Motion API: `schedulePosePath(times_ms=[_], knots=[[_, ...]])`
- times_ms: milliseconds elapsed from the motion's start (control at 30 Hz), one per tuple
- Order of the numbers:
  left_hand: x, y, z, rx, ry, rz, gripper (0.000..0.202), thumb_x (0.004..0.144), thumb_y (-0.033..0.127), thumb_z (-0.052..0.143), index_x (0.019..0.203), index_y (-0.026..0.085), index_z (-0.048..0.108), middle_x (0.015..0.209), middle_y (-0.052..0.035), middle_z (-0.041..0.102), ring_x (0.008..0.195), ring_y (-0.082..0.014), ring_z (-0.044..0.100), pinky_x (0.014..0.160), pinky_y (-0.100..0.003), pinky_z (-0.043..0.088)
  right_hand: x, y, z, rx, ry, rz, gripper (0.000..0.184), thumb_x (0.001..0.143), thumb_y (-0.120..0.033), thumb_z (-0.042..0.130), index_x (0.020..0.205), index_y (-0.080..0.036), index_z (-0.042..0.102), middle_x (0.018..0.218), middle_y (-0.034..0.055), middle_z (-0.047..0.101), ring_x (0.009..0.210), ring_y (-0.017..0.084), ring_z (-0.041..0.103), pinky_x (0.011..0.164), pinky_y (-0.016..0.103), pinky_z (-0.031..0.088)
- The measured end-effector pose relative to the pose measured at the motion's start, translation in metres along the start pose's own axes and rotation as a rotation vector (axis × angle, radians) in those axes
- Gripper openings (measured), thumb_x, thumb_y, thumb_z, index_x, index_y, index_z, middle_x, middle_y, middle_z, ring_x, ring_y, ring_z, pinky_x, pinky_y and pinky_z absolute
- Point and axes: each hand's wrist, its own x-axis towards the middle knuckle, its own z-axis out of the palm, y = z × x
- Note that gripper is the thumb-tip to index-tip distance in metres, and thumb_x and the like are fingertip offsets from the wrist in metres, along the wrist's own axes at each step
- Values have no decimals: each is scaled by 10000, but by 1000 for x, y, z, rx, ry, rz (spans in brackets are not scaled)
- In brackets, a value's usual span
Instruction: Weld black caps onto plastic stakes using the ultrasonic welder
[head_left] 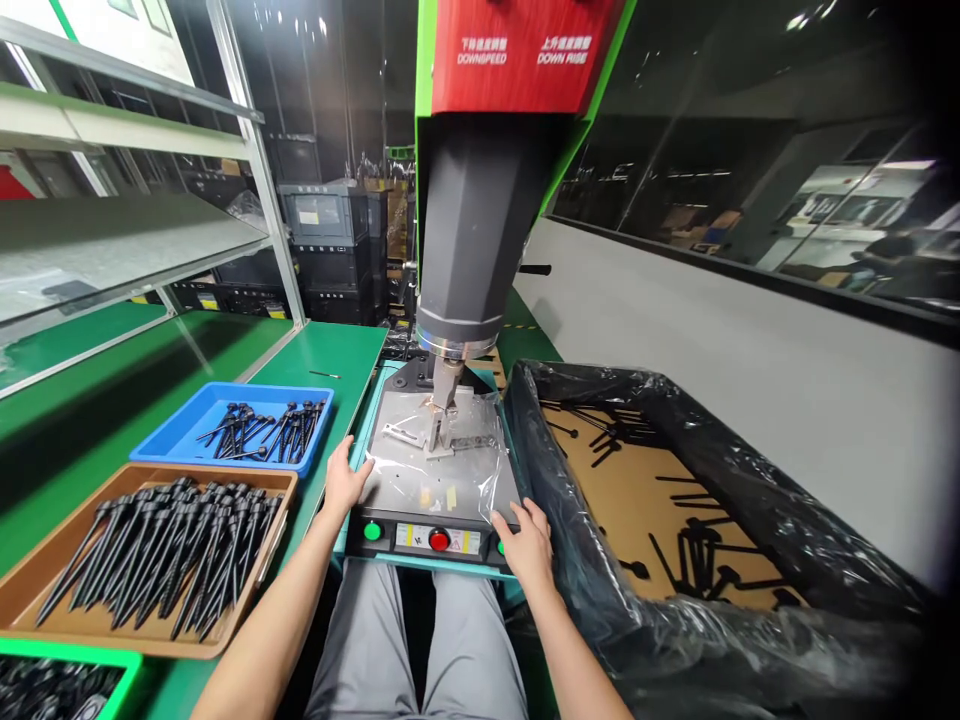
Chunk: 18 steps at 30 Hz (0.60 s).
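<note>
My left hand (343,480) rests on the front left corner of the press machine's base plate (420,490), fingers together, just above the left green button (373,531). My right hand (527,545) lies over the front right corner, covering the spot where the right green button (499,548) peeks out. Neither hand holds a part. The grey press head (465,250) is lowered onto a black part in the metal fixture (442,425). A red button (439,541) sits in the middle of the panel.
A brown tray (45,590) of several long black parts and a blue tray (180,425) with more lie on the green bench at left. A cardboard box lined with black plastic (675,500) holds finished parts at right. Shelving stands at far left.
</note>
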Motion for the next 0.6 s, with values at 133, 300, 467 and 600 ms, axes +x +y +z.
schedulePosePath(times_ms=[133,300,467,600], knots=[[30,10,3,36,-124,-6,720,677,342,747,1323,129,511,1350,-167,560,1343,-356,402,1128,-465,295,12,-25,10,-104,-67,-17,451,746,-519,671,992,-150,756,1371,202,525,1305,395,435,1078,507,321],[38,14,0,-97,-311,-104,584,683,333,717,1231,183,579,871,-44,696,952,-272,632,917,-386,444,22,-36,9,61,-100,55,193,716,-370,671,696,-191,741,1263,173,627,1285,388,462,1084,518,290],[18,14,-9,-242,-438,-145,364,724,390,642,988,141,645,658,2,603,657,-188,599,684,-309,473,23,-28,-8,206,-121,70,182,719,-333,595,600,-222,676,1093,119,714,1102,303,616,1005,403,405],[-8,17,-16,-355,-560,-177,290,727,421,623,807,143,632,662,-16,602,640,-171,598,640,-284,473,14,-20,-21,286,-100,129,244,758,-415,560,733,-214,695,981,117,738,938,302,673,847,390,490]])
